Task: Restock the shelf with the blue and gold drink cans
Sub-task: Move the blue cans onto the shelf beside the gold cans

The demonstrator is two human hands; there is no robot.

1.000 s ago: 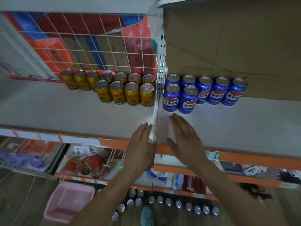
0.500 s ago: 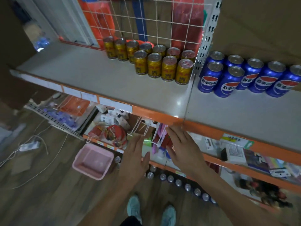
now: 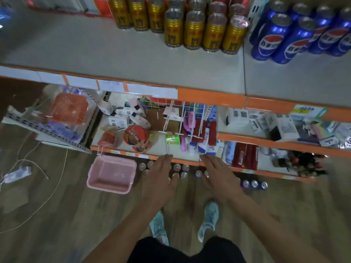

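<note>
Several gold cans [image 3: 193,31] stand in two rows at the back of the grey shelf [image 3: 133,59], with several blue cans [image 3: 284,35] to their right past the upright divider. More cans [image 3: 180,170] stand on the wooden floor below the lowest shelf, seen from above; a few blue ones [image 3: 254,184] sit further right. My left hand [image 3: 161,179] and my right hand [image 3: 218,177] both hang flat and empty above those floor cans, fingers straight, pointing at the shelving.
An empty pink basket [image 3: 112,175] sits on the floor left of the cans. The lower shelves [image 3: 190,160] hold packets, tubes and boxes behind orange edges. A white cable and power strip [image 3: 17,174] lie at far left. My feet [image 3: 209,219] stand below the hands.
The view has tilted down from the shelf to the floor. Both hands have dropped from the shelf's front edge to hover over the cans on the floor, still empty.
</note>
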